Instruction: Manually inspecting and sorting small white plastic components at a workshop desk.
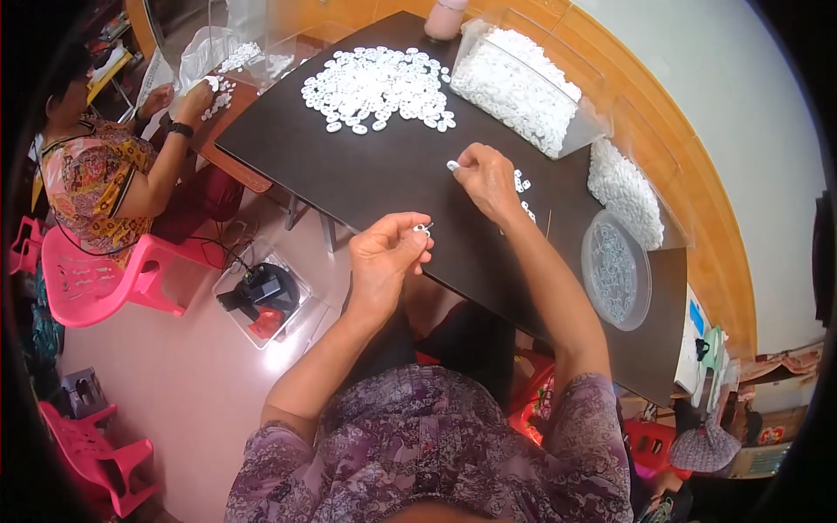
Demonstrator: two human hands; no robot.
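While the right hand [488,185] hovers over a dark brown smooth-topped table [296,139], a clear rectangular plastic bin [593,131] stands beyond it and slightly to its right, heaped with small white pieces too crowded to tell apart. Farther right of that hand, a second clear plastic bin [673,205] holds another mass of small white pieces, and nearer, beside the right forearm, a round, shallow, translucent plastic tub [626,323] contains many small silvery-grey parts. Well beyond both hands, near the table's far edge, is a pink jar-like container [445,19]; what it holds cannot be told. Ahead of the hands, a loose heap of white oval pieces [379,87] lies directly on the tabletop, and a few more white pieces [521,183] lie just right of the right wrist. The right hand is nearly closed, thumb and forefinger pinching one small white oval piece [452,166]. Lower and to its left, the left hand [384,253] has its fingers curled, thumb and fingertips gripping a small white piece with a dark tip [422,229] near the table's near edge.
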